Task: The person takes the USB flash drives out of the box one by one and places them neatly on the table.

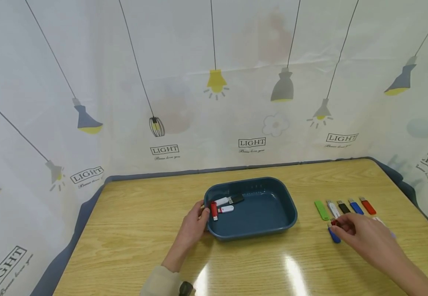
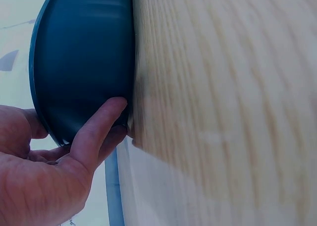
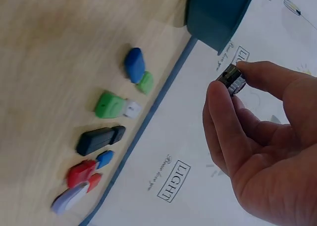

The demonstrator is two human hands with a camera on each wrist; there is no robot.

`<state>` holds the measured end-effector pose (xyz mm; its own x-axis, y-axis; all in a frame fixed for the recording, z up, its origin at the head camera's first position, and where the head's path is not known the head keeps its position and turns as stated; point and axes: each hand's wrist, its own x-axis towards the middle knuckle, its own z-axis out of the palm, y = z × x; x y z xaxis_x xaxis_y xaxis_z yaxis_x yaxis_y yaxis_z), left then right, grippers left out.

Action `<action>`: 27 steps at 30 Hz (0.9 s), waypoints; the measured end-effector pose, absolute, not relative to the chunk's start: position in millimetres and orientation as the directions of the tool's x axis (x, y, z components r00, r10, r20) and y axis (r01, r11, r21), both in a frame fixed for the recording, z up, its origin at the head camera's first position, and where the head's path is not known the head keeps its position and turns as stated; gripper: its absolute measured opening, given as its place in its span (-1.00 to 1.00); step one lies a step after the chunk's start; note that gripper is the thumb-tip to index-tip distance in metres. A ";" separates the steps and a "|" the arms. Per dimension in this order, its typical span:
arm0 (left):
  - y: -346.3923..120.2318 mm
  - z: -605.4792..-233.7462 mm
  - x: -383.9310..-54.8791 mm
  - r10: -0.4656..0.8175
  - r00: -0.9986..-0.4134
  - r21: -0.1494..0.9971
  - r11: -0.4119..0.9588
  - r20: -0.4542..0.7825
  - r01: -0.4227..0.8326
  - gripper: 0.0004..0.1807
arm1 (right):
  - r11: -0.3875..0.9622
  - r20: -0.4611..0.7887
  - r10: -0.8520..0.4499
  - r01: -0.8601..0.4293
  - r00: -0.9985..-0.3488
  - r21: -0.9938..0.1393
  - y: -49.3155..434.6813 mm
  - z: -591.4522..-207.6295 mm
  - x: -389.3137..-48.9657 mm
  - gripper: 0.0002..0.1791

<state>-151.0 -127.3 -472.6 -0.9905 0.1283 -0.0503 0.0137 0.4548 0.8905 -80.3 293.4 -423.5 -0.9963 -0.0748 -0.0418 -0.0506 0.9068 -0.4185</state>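
Observation:
My left hand [image 1: 193,224] holds the dark blue plastic tray [image 1: 251,236] by its left end. In the left wrist view, the fingers [image 2: 99,132] lie along the tray's outer wall [image 2: 84,52]. Over on the right, my right hand [image 1: 369,234] pinches a small USB flash drive [image 3: 232,79] between thumb and fingertips, its metal plug showing. Part of it looks red in the head view; the fingers hide the rest. Just beneath that hand lies a blue USB flash drive [image 1: 334,234]. Inside the tray, at its left, are red [image 1: 214,210], white [image 1: 226,209] and black [image 1: 238,199] drives.
Behind the right hand, a row of drives lies on the wooden table [image 1: 143,242]: green [image 1: 321,210], white [image 1: 333,209], black [image 1: 344,206], blue [image 1: 356,206] and red [image 1: 367,205]. A lamp-printed cloth [image 1: 199,123] stands around the table's back and sides.

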 end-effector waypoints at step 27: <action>-128.0 -475.5 -150.9 0.140 -0.987 0.912 0.410 -0.078 -0.014 -0.50 | 0.947 -0.321 0.007 0.110 -0.947 -0.302 305.5 -468.7 -56.7 -0.69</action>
<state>-150.9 -128.0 -475.5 -0.9871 0.1397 -0.0784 -0.0145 0.4097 0.9121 -56.7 305.5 -468.7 -0.9470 0.0074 -0.3211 0.1098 0.9469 -0.3021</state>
